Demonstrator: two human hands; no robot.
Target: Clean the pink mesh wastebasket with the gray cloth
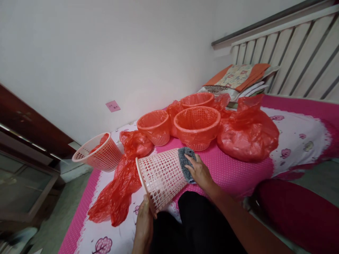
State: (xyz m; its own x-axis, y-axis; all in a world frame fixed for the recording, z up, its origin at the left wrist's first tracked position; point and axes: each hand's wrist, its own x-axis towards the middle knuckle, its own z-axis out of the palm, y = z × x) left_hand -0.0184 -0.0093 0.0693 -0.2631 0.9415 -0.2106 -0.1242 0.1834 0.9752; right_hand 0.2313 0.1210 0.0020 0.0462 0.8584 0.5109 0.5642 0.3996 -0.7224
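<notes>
A pale pink mesh wastebasket (164, 173) lies tilted on its side just above my lap, its mouth facing left. My left hand (144, 218) grips its rim from below, with the fingers partly hidden behind the wall. At the basket's base, my right hand (197, 167) presses a grey cloth (185, 165) against the plastic, fingers spread over the cloth. Crumpled red plastic bags (119, 194) lie left of the basket. Beyond it stand a red-lined basket (200, 132) and a smaller red-lined basket (159, 132).
Another pale pink basket (106, 158) leans at the left, with red plastic inside. A full red bag (247, 134) sits at the right. Folded textiles (238, 76) are stacked near the radiator (291, 53). A dark red stool (296, 211) stands at the lower right. Pink dotted bedding (238, 176) lies underneath.
</notes>
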